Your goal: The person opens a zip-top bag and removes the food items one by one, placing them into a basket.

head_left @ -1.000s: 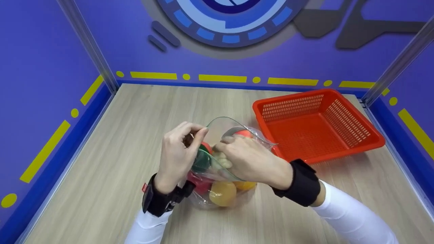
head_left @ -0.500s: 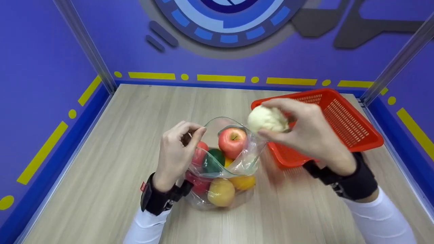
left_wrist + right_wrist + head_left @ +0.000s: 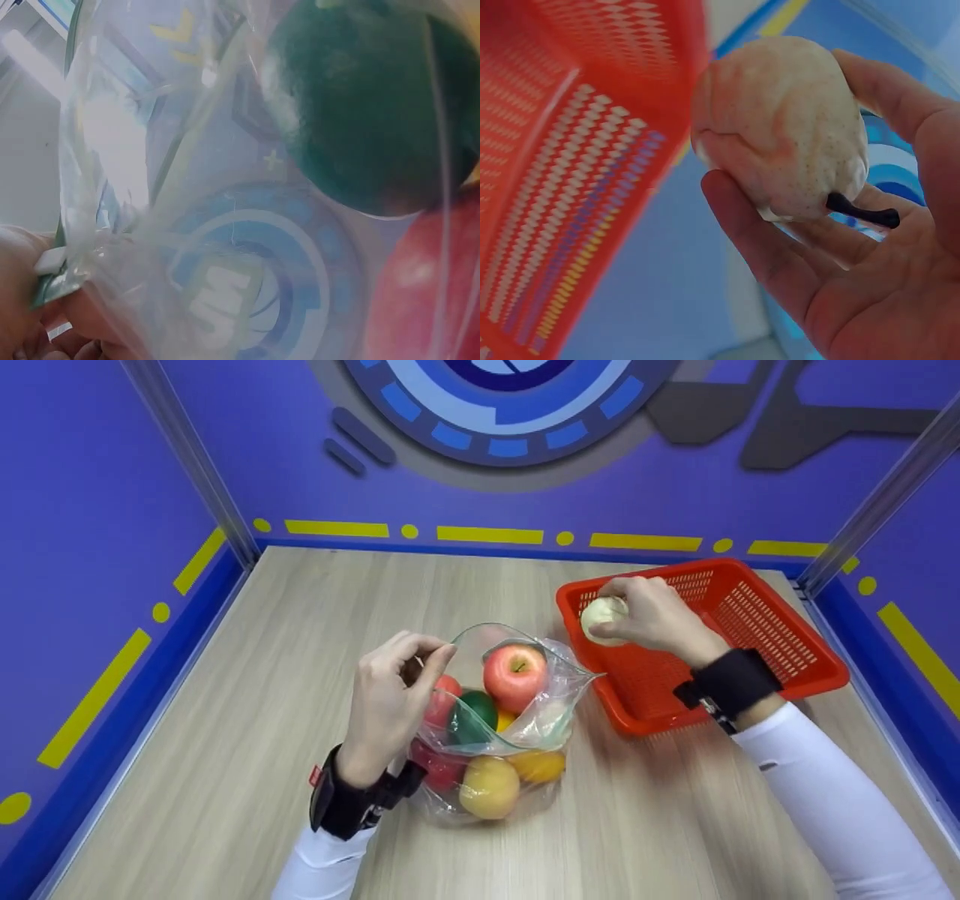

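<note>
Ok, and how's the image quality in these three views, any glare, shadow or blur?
Head view: brightly lit, mostly sharp, small glints on the plastic bag, a soft shadow in front of the red basket. Left wrist view: hazy, with a white glare patch left of the dark green item. Right wrist view: dimmer, right hand shaded, the basket's edge looking soft.

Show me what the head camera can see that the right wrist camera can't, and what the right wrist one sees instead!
Only the head view shows the left hand pinching the rim of a clear bag, with a red apple and other produce inside.

Only the right wrist view shows a dark stem sticking out of the pale round thing, and the palm of the right hand.

Both show the right hand holding that pale thing by the red basket.
</note>
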The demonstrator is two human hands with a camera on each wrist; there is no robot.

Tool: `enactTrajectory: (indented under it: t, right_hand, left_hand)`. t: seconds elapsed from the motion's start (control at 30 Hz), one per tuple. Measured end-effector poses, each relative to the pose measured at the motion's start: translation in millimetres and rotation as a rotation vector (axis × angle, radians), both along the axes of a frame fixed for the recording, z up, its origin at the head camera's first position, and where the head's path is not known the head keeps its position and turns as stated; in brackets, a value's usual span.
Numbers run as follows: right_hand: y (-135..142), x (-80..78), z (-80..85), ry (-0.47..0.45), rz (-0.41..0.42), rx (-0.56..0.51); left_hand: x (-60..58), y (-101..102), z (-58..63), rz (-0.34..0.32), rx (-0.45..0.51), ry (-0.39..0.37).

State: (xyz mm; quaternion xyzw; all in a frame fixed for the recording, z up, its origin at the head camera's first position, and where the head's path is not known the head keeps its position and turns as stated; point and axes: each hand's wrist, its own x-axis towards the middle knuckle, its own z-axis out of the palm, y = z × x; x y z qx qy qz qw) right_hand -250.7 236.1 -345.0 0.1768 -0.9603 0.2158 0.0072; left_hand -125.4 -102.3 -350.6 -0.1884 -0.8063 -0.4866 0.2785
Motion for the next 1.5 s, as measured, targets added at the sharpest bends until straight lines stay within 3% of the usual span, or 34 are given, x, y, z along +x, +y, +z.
enactTrajectory:
  t: [0.23, 0.43, 0.77, 0.97, 1.2, 1.33, 1.5]
  right_hand:
    - [3, -34.9, -37.8, -0.139, -0.029, 0.116]
    - [1, -51.9, -59.0, -0.207, -0.049, 0.233]
    - [8, -61.7, -76.3, -0.222, -0.013, 0.187]
    - [10, -60.8, -78.5, -0.230, -0.029, 0.160]
    - [17, -57.5, -71.6, -0.239, -0.138, 0.189]
    - [21, -56.5, -69.8, -0.254, -0.154, 0.166]
    - [21, -53.4, -61.9, -0.161, -0.133, 0.193]
  left_hand:
    - [0.2, -1, -1.0, -0.010, -0.001, -0.005]
    - [0.3, 0, -0.9, -0.008, -0.005, -0.003]
    - [-0.6, 0, -0.1, -0.011, -0.016, 0.016]
    - [-1.3, 0, 0.2, -0.011, -0.019, 0.008]
    - [-2.6, 0, -0.1, -0.016, -0.008, 0.011]
    - [-2.9, 0, -0.3, -0.014, -0.007, 0.007]
    - [-2.6, 0, -0.5, -0.007, -0.010, 0.004]
